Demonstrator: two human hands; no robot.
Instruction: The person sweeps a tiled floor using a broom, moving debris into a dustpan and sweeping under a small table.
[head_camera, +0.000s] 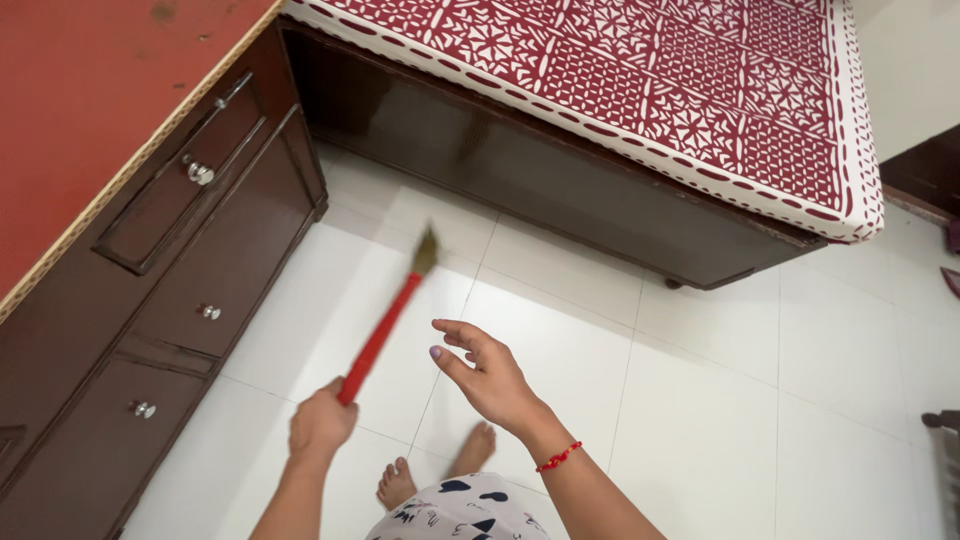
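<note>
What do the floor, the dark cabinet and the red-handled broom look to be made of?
White tiled floor: likely glazed ceramic, glossy with grout lines. Dark brown cabinet: seemingly polished wood, with metallic knobs. Red-handled broom in the left hand: handle possibly plastic-wrapped; blurred tip looks like straw.

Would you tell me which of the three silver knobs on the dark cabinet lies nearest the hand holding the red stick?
The lowest knob, on the bottom panel. It sits closest to the left hand; the middle knob and top knob lie farther up.

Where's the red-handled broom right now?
In the head view, the red-handled broom is left of centre, gripped at its lower end by the left hand. It slants up over the white tiled floor toward the dark wooden cabinet.
</note>
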